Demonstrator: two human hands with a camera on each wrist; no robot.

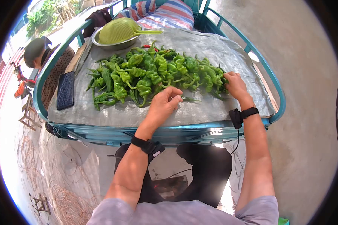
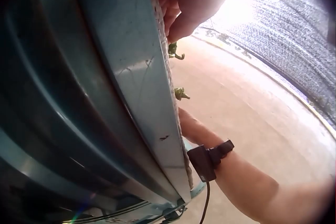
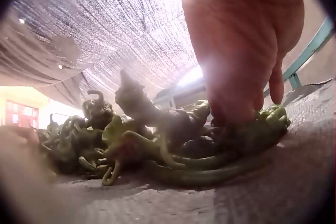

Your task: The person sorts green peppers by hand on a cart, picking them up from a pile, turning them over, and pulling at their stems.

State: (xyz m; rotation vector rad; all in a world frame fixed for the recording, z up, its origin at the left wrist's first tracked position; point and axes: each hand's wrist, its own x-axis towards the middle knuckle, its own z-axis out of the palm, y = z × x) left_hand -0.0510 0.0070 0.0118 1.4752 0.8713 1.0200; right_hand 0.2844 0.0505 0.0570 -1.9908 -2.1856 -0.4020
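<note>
Many wrinkled green peppers point(image 1: 144, 75) lie heaped on a grey woven sheet point(image 1: 214, 112). At the front of the heap is my left hand point(image 1: 162, 107), its fingers loosely bent, with a thin pepper point(image 1: 191, 99) just right of its fingertips; no held pepper shows clearly. In the left wrist view this hand point(image 2: 191, 3) is near a pepper stem point(image 2: 177, 51). My right hand point(image 1: 236, 88) reaches the heap's right end, its fingers bent around a pepper. The right wrist view shows that hand point(image 3: 241, 50) reaching down among peppers point(image 3: 157, 129), which partly hide its fingertips.
A green strainer point(image 1: 118, 30) rests in a metal bowl point(image 1: 114, 45) at the back left. A dark phone-like slab point(image 1: 65, 90) lies at the left edge. Teal rails point(image 1: 278, 88) border the cart bed. A striped bag point(image 1: 169, 15) lies behind, and a person point(image 1: 56, 67) is beyond the left rail.
</note>
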